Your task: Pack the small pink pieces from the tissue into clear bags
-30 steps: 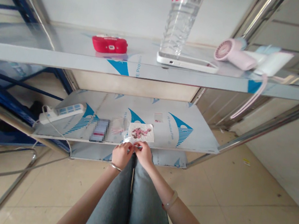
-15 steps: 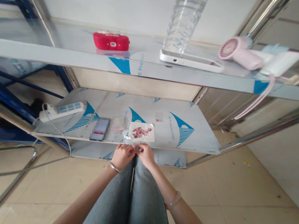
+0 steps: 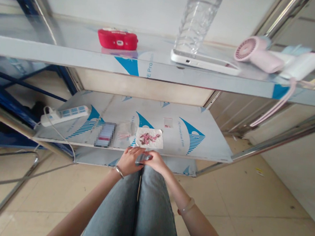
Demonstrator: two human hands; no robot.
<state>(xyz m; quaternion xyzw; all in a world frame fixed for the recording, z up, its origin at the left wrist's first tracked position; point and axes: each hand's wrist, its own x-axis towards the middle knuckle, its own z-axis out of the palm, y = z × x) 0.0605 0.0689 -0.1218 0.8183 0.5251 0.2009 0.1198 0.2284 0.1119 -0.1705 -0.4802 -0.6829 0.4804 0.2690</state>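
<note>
My left hand (image 3: 129, 159) and my right hand (image 3: 155, 161) meet at the front edge of the lower shelf, just above my knees. Their fingers are bent in toward each other around a small see-through piece (image 3: 141, 158) that looks like clear plastic; its exact kind is too blurred to tell. Right behind the hands, a white padded sheet (image 3: 158, 144) carries a heap of pink and dark red beads (image 3: 149, 138). Left of it lies a clear bag (image 3: 125, 131) with something pale pink inside. A smaller clear bag (image 3: 168, 122) with a few reddish bits rests farther back.
A phone (image 3: 105, 134) and a white power strip (image 3: 66, 115) lie on the lower shelf's left side. The upper shelf (image 3: 76, 56) crosses above, bearing a red case (image 3: 117, 40), a water bottle (image 3: 198, 21), a white phone (image 3: 204, 62) and a pink handheld fan (image 3: 258, 54).
My hands have moved slightly apart and the left fingers have stretched forward. The see-through piece now shows between them. The view has shifted a little; the beads and bags stay where they were.
</note>
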